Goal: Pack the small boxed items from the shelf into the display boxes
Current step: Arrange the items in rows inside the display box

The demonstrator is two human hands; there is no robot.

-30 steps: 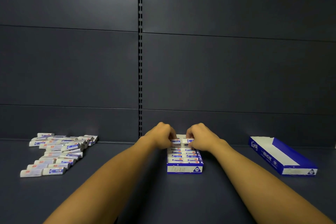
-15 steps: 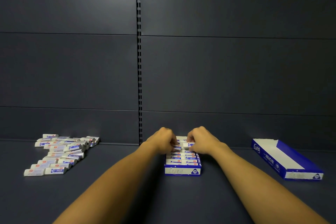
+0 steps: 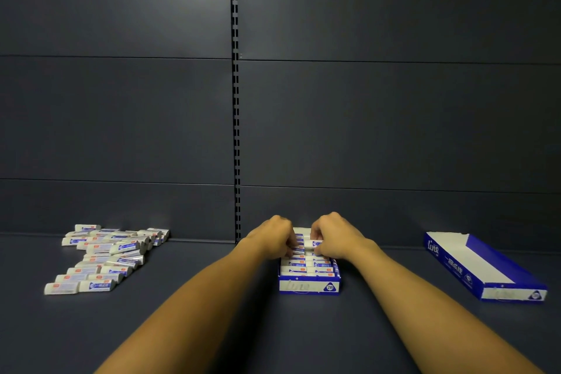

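A dark shelf (image 3: 182, 328) runs the width of the view, backed by dark wall panels (image 3: 121, 118) with a slotted upright (image 3: 235, 100) between them. On the right of the shelf lies an empty blue and white display box (image 3: 473, 267), its long axis running from the back left toward the front right, open side up. At the left sits a loose pile of small boxed items (image 3: 103, 255), most lying with their long axes roughly left to right, some overlapping. In the middle stands the filled display box (image 3: 309, 285), its long axis pointing away from the person, its short printed end facing the camera; rows of items lie across it, each with its long axis left to right. Both forearms reach to its far end. The left hand (image 3: 271, 237) has its fingers curled down onto the packed items in the left column; whether it pinches one cannot be told. The right hand (image 3: 337, 235) pinches one small box (image 3: 314, 243) between curled fingers and thumb, held level and crosswise just above the far rows.
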